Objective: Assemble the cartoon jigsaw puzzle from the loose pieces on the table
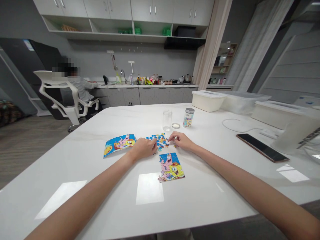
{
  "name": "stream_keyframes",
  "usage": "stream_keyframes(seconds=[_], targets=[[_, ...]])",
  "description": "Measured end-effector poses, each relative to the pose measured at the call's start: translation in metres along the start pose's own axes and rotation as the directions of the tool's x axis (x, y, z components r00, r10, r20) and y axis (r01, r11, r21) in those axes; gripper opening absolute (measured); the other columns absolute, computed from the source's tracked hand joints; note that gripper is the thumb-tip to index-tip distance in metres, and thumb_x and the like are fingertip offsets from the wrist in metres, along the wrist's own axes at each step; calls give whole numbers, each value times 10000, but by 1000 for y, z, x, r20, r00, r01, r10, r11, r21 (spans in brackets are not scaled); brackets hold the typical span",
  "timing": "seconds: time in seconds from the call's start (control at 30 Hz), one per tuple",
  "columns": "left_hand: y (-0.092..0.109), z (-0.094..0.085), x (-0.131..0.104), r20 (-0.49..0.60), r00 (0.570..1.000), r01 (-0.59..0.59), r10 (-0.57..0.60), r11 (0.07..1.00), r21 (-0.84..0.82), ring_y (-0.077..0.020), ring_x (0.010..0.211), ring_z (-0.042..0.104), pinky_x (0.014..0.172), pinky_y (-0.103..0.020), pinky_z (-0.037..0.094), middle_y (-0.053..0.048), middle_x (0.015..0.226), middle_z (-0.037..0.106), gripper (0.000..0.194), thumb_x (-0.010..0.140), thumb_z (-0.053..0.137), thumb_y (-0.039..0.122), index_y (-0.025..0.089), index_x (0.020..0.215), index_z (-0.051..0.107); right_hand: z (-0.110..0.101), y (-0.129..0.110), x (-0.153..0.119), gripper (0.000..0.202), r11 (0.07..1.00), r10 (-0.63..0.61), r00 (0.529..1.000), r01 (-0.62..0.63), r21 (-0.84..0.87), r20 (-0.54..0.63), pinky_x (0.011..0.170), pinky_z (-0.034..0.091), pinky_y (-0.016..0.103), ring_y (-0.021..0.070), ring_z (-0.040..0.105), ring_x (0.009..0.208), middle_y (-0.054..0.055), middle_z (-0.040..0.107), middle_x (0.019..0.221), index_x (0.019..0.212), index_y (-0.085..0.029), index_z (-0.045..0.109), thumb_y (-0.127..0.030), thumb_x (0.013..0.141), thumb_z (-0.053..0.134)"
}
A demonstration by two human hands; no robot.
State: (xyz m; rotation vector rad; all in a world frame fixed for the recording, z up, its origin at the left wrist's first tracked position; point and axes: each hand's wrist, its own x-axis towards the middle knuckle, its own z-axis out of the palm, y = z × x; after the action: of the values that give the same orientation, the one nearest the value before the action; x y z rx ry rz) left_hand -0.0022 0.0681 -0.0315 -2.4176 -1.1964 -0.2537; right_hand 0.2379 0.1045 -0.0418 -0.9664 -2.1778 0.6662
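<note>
A loose heap of small jigsaw puzzle pieces [162, 140], mostly blue and yellow, lies between my hands. My left hand [143, 148] is at the heap's left edge, its fingers curled and pressed down; whatever is under the fingertips is hidden. On the right side, my right hand [182, 140] rests with bent fingers apart from the thumb, fingertips touching the edge of the pieces. Nearer to me lies a joined section of puzzle [172, 167] showing a pink and a yellow cartoon figure. Left of my left hand is a curved picture sheet [119, 145] with the same figures.
Behind the heap stand a clear jar [167, 120], its lid ring [175, 125] and a printed can [188, 118]. A phone [262, 147], a white cable [228, 128] and plastic boxes [208, 100] are on the right. A person [85, 88] sits beyond the table.
</note>
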Motion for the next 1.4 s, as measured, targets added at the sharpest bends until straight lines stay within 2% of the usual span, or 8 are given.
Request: stream_keyframes(seconds=[0.13, 0.27, 0.47, 0.7, 0.87, 1.0, 1.1, 1.4], targets=[[0, -2, 0, 2, 1000, 10, -10, 1000, -9, -231, 533, 648, 486, -276, 389, -86, 605, 673, 302, 900, 352, 263, 157, 840, 628, -13, -1, -6, 436, 1000, -21, 991, 23, -13, 129, 636, 431, 230, 145, 561, 773, 39, 640, 880, 883, -158, 703, 41, 575, 467], [1, -7, 0, 7, 1000, 31, -31, 999, -18, -242, 548, 656, 493, -284, 401, -99, 612, 677, 312, 901, 337, 256, 149, 836, 622, -20, -5, -8, 408, 997, -63, 961, 71, -21, 268, 690, 447, 255, 145, 546, 794, 53, 610, 940, 956, -160, 692, 6, 638, 496], [1, -6, 1, 23, 999, 44, -44, 999, -29, -244, 564, 663, 510, -291, 421, -108, 636, 688, 308, 901, 344, 257, 150, 841, 626, -13, -6, -8, 452, 999, -24, 980, 31, -33, 200, 670, 438, 257, 134, 513, 724, 26, 604, 841, 1027, -163, 654, 31, 666, 462], [1, -4, 1, 34, 998, 57, -56, 998, -17, -253, 608, 676, 534, -292, 429, -114, 680, 702, 319, 911, 335, 267, 154, 876, 632, -13, -7, -8, 340, 996, -39, 972, 57, -71, 232, 698, 426, 264, 139, 525, 754, 37, 584, 884, 853, -153, 659, 34, 667, 444], [1, -6, 1, 40, 997, 64, -64, 998, -12, -248, 596, 673, 530, -285, 417, -101, 668, 700, 300, 904, 353, 261, 158, 850, 630, -14, -8, -9, 342, 996, -41, 972, 58, -68, 230, 711, 430, 272, 144, 520, 751, 38, 584, 875, 894, -142, 646, 31, 661, 465], [1, -7, 1, 41, 997, 65, -65, 998, -15, -256, 597, 674, 523, -287, 408, -103, 672, 701, 303, 906, 347, 263, 160, 850, 626, -15, -11, -10, 254, 993, -80, 959, 101, -65, 270, 716, 433, 276, 155, 522, 791, 47, 555, 918, 953, -164, 663, -73, 742, 556], [1, -7, 1, 36, 997, 66, -65, 998, -23, -254, 596, 672, 523, -286, 406, -107, 673, 700, 303, 908, 344, 265, 160, 855, 623, -13, -12, -10, 144, 993, -57, 971, 79, -85, 231, 700, 430, 277, 153, 509, 761, 39, 533, 883, 904, -168, 660, -170, 767, 615], [1, -5, 1, 27, 998, 58, -57, 998, -35, -241, 580, 658, 530, -292, 415, -115, 667, 694, 317, 904, 335, 270, 157, 854, 627, -9, -10, -10, 72, 997, -6, 982, 19, -71, 187, 639, 415, 266, 137, 482, 678, 3, 518, 779, 755, -169, 565, -205, 759, 626]])
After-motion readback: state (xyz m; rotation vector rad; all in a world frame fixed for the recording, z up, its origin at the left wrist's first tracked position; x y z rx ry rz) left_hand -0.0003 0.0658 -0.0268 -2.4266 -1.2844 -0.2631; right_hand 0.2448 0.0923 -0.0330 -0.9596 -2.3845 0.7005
